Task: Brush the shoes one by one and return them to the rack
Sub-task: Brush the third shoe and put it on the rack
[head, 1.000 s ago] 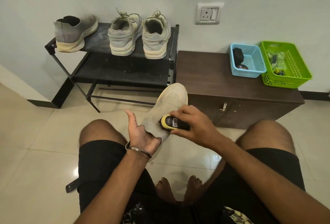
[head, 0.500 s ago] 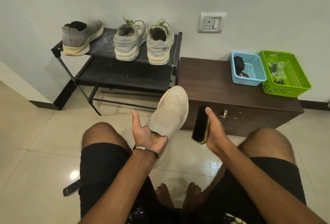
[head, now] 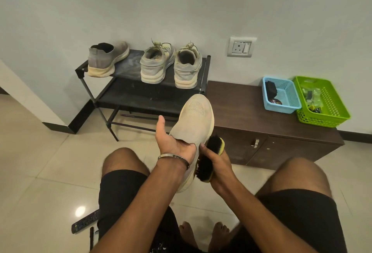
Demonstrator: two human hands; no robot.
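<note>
My left hand (head: 173,142) holds a beige slip-on shoe (head: 193,119) at its opening, fingers tucked inside and thumb up, toe pointing away from me. My right hand (head: 216,164) grips a yellow-backed brush (head: 209,159) whose black bristles lie against the shoe's right side near the heel. The black rack (head: 128,91) stands against the wall. On its top shelf sit a matching grey slip-on shoe (head: 106,59) at the left and a pair of laced grey sneakers (head: 171,65) at the right.
A low brown cabinet (head: 241,107) stands right of the rack, carrying a blue basket (head: 289,99) and a green basket (head: 330,103). A remote control (head: 85,224) lies on the tiled floor by my left thigh. My knees and bare feet frame the space below.
The right hand has brought the brush from beside the shoe in to the shoe's right side near the heel. The head camera has tilted, so the rack now appears lower in view.
</note>
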